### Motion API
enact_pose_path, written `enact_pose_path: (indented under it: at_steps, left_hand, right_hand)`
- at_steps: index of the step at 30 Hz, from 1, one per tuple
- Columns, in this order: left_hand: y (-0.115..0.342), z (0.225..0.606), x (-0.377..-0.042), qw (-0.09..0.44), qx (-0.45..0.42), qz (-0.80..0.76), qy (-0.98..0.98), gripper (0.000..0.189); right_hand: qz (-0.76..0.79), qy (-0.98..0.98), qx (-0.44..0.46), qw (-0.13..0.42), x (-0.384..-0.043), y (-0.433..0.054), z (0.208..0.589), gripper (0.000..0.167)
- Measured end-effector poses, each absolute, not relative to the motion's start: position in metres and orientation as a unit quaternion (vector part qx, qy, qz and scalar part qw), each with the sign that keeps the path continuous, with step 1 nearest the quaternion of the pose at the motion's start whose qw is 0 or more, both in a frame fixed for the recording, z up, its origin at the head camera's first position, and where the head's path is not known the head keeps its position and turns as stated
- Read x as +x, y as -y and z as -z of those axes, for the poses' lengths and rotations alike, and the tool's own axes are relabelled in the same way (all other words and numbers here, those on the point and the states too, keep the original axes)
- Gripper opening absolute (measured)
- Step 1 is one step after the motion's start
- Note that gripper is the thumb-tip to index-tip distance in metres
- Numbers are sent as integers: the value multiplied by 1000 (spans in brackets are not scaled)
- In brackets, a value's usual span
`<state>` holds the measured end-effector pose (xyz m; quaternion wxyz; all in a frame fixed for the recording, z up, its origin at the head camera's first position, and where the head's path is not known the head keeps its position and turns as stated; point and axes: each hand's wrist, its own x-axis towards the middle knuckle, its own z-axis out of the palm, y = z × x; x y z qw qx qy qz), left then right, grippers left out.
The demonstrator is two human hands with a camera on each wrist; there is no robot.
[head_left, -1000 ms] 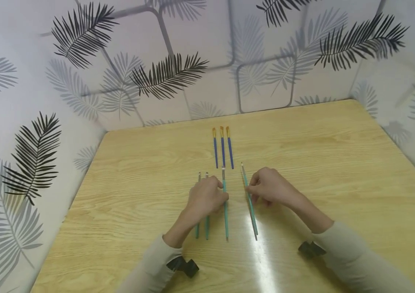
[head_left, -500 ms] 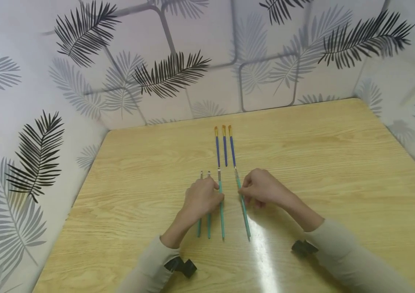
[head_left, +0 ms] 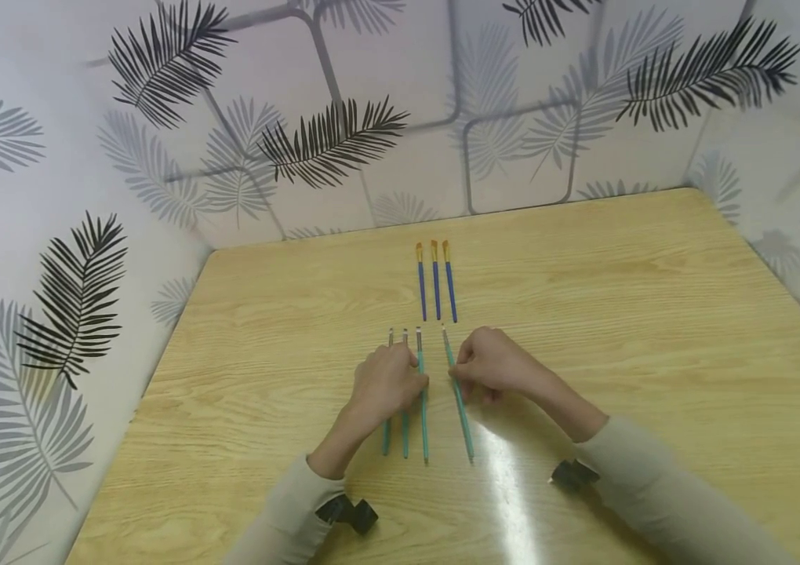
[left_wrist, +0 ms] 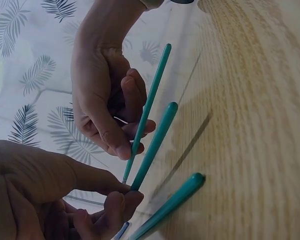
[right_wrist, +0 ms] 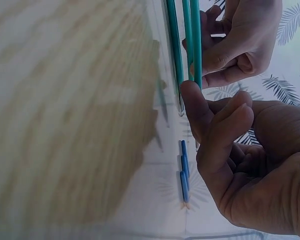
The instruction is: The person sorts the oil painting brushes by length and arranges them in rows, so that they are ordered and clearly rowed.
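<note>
My left hand [head_left: 387,382] pinches a teal paintbrush [head_left: 424,428] with thumb and finger; its bristle end points to the back of the table. Two more teal paintbrushes, a left one [head_left: 386,439] and a middle one [head_left: 405,439], lie alongside, partly hidden under that hand. Opposite, my right hand [head_left: 495,362] pinches another teal paintbrush [head_left: 463,420], slightly slanted, a small gap to the right of the left hand's brush. In the left wrist view, the left hand's brush [left_wrist: 160,135] stands tilted, with a shadow on the wood beside it.
Behind the teal brushes, three blue paintbrushes [head_left: 437,290] with orange bristles lie in a row on the wooden table [head_left: 287,314]. A wall [head_left: 414,173] with a leaf pattern borders the table's back. Dark wrist devices [head_left: 348,514] sit at both sleeves.
My right hand has moved left with its teal paintbrush, towards the others. The left hand's brush has shifted left, closer to the two beside it. The blue paintbrushes have stayed in their row.
</note>
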<state>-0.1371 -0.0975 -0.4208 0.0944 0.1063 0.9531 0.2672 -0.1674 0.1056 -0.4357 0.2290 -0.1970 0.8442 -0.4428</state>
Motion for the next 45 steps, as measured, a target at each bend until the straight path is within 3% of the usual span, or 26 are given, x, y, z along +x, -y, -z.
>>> enact_pose_path:
  at_steps: [2,5,21,45]
  left_hand:
    - [98,421,-137,98,106,-265,-953,46]
    - [98,421,-137,100,106,-262,-954,52]
    - [97,426,-138,87,109,-235,-962,57]
    - [91,426,-139,85,91,-195,-973,48]
  right_hand:
    - [448,-840,-197,234,-168,-104,437,25]
    - [453,-835,-203,237,-169,-101,438,26]
    - [432,-850,-167,252,-170,-86,438,27]
    - [420,-860,-139,254,-168,-74,440,30]
